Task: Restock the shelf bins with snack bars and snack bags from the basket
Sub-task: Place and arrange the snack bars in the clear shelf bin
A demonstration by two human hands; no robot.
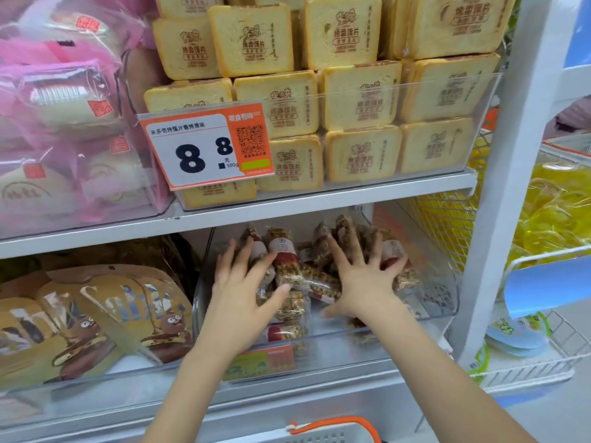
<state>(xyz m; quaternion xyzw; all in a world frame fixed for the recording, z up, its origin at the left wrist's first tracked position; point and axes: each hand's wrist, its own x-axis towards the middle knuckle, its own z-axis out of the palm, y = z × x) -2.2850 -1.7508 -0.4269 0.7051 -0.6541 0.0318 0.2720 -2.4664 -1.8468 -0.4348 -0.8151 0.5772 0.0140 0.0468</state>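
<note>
A: Panel overview, largest items first. I see the white shelf unit (243, 215) filling the view. At twelve o'clock a clear upper bin (415, 100) holds stacked toast-shaped packs (358, 100), with an orange price card (208, 148) clipped to its front edge at ten o'clock of centre.

B: And the flanks?

A: Pink wrapped cakes (64, 100) sit at nine to ten o'clock. Brown cartoon bags (96, 314) fill the lower left bin at eight o'clock. A wire rack with yellow packets (550, 219) stands at three o'clock.

B: Where are the task items?

A: The snack bars (287, 273) lie heaped in the clear lower bin (441, 302), just below centre. The white basket with an orange handle (335, 425) shows only its rim at six o'clock.

B: Hand states?

A: My left hand (246, 292) is spread, fingers straight, resting on the left of the heap without gripping. My right hand (364, 279) is likewise splayed flat, fingers pressing on the bars at the right of the heap; its thumb points towards seven o'clock. Neither hand holds a bar.
</note>
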